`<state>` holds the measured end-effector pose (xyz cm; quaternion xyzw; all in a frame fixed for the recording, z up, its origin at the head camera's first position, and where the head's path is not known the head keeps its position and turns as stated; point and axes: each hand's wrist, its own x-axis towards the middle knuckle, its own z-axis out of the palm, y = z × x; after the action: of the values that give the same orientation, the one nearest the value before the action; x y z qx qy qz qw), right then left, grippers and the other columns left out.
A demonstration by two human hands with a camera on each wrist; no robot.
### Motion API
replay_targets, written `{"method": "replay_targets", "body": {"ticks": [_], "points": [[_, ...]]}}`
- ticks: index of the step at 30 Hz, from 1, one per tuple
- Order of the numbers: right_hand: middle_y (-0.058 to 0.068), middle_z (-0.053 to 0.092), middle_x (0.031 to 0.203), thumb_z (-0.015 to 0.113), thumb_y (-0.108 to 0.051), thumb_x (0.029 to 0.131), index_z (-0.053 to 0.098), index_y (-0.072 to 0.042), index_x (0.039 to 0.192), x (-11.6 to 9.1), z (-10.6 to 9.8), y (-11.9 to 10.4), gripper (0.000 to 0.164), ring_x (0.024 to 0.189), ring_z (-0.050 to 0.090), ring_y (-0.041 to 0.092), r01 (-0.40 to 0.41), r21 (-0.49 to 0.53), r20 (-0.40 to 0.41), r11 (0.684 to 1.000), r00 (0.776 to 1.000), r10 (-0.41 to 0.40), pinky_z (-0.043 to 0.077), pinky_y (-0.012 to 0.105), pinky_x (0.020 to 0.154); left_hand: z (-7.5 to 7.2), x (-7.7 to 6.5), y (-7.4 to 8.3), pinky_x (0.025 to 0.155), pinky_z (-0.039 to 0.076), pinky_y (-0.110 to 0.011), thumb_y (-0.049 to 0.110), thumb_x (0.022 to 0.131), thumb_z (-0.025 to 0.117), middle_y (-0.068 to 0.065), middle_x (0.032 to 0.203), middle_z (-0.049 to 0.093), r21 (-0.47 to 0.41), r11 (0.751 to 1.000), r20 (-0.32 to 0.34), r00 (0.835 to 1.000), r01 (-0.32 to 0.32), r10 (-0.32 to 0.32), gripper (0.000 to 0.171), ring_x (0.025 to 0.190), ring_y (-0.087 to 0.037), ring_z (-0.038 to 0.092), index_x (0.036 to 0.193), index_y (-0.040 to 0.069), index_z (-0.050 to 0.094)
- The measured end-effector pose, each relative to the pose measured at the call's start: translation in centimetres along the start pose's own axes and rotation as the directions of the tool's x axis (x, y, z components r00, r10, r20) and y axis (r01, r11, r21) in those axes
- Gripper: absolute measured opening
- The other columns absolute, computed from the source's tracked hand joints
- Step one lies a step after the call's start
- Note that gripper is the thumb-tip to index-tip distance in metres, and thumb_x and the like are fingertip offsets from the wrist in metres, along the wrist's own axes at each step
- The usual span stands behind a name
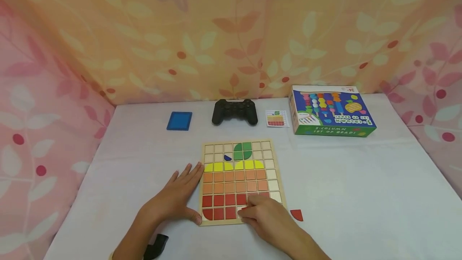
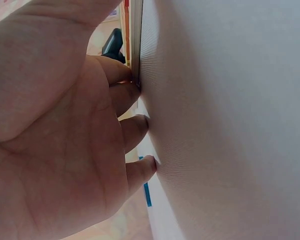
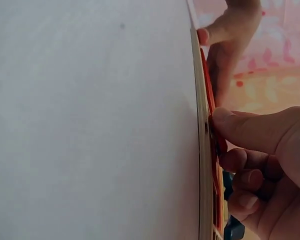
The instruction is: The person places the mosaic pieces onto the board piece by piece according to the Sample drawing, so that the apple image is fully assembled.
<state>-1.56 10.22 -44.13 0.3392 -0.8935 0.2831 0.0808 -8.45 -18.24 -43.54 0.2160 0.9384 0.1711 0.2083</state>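
Note:
A square wooden grid board (image 1: 220, 223) lies on the white table, its cells filled with red, orange, yellow and green tiles. My left hand (image 1: 173, 200) rests along the board's left edge, fingers stretched out and thumb at the near corner. In the left wrist view its fingertips (image 2: 135, 131) meet the board's side and the cloth. Over the bottom row, my right hand (image 1: 274, 222) pinches a red tile (image 3: 221, 142) between thumb and index finger, tilted at the board's near edge. A small blue piece (image 1: 227, 157) lies left of the green tiles.
A loose red quarter-round tile (image 1: 296, 215) lies right of the board. Behind it stand a blue square tray (image 1: 179, 120), a black game controller (image 1: 234, 111), a pattern card (image 1: 277, 118) and a bead-set box (image 1: 332, 111). Patterned cloth hangs along the back and sides.

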Motion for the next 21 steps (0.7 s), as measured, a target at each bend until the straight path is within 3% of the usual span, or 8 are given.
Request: {"method": "replay_targets", "body": {"ticks": [4,10,15,21], "points": [[-0.011,0.053,0.076,0.087,0.000,0.070,0.077,-0.015,0.084,0.0,0.1,0.2,0.023,0.073,0.053,0.005,0.002,-0.013,-0.027,1.000,1.000,-0.003,0.045,0.011,0.066,-0.2,-0.1,0.0,0.119,0.003,-0.059,0.061,0.049,0.090,0.002,0.166,0.013,0.002,1.000,-0.004,1.000,0.005,-0.005,0.142,0.153,-0.028,0.000,0.162,0.019,0.015],[-0.009,0.055,0.079,0.085,-0.001,0.074,0.071,-0.013,0.084,1.0,0.5,-0.3,0.021,0.074,0.051,0.007,0.028,-0.065,0.059,0.998,0.998,-0.024,0.047,0.015,0.070,-0.3,-0.1,0.0,0.118,0.003,-0.060,0.061,0.049,0.091,0.000,0.166,0.015,-0.011,1.000,-0.010,1.000,-0.007,0.007,0.142,0.153,-0.030,0.001,0.162,0.018,0.017],[-0.009,0.056,0.082,0.082,-0.002,0.079,0.072,-0.013,0.084,1.3,0.4,-0.5,0.016,0.076,0.053,0.008,0.001,-0.066,0.110,0.998,0.994,0.006,0.048,0.015,0.071,0.0,0.1,0.0,0.118,0.004,-0.059,0.062,0.049,0.090,0.001,0.166,0.013,-0.001,1.000,0.004,1.000,-0.002,0.002,0.143,0.153,-0.028,0.000,0.162,0.018,0.015],[-0.011,0.058,0.084,0.075,0.007,0.082,0.069,-0.015,0.085,0.3,-0.6,0.4,0.023,0.078,0.054,0.004,0.040,0.111,0.031,0.993,0.999,-0.044,0.047,0.013,0.073,0.2,0.1,-0.1,0.118,0.005,-0.060,0.061,0.049,0.091,0.001,0.166,0.014,-0.005,1.000,-0.006,1.000,-0.008,0.008,0.143,0.153,-0.029,0.001,0.162,0.018,0.016]]}}
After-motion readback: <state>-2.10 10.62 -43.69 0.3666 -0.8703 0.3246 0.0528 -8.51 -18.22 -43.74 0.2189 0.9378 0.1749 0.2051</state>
